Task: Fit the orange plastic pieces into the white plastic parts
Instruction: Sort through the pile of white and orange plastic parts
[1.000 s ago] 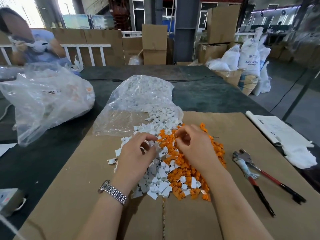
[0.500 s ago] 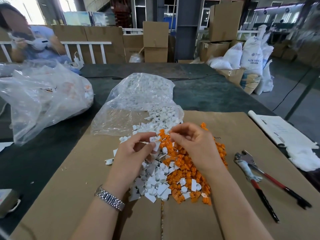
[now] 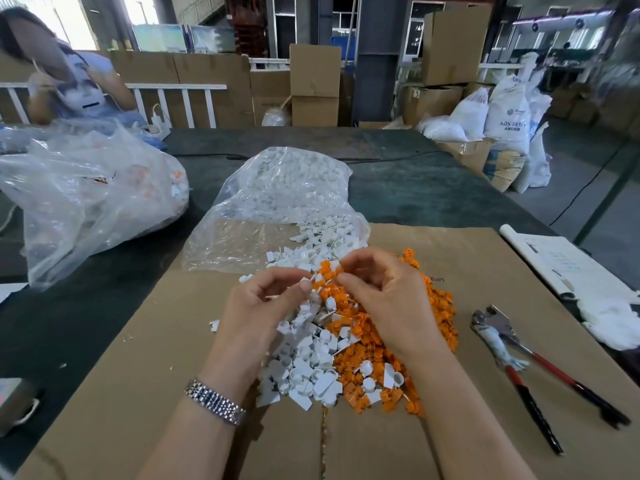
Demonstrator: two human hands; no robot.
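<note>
Far-left bag [image 3: 86, 202]: one clear plastic bag lay on the dark table [image 3: 433, 188], well apart from your work, with pale and orange bits dimly visible inside.

Open bag [image 3: 277, 209]: a second clear bag lay ahead of you, its mouth spilling white parts onto the cardboard sheet [image 3: 138, 375].

White plastic parts [image 3: 304, 368]: too many to count; one loose heap lay under and just beside your left hand.

Left hand [image 3: 263, 306]: your fingers were curled and pinching a small white part at the fingertips, above the heap.

Orange plastic pieces [image 3: 363, 355]: again too many to count; one heap touched the white heap on its right side, the two mixing at the seam.

Right hand [image 3: 388, 299]: your fingers were curled with the tips pinched together close to your left hand's; I could not tell what they held, though an orange piece seemed likely.

Pliers [image 3: 540, 368]: one pair with red and black handles lay on the cardboard to your right, apart from the heaps.

Papers [image 3: 568, 265]: one stack lay at the far right edge.

Risk, misfit: the pieces were tiny, so a skewed push could have jammed or bent one.

Risk, drop: a loose pinch could have let either piece fall into the mixed heap, where finding it would be slow.

Risk, scatter: your wrists hung low over the heaps and could have swept pieces off the cardboard.
</note>
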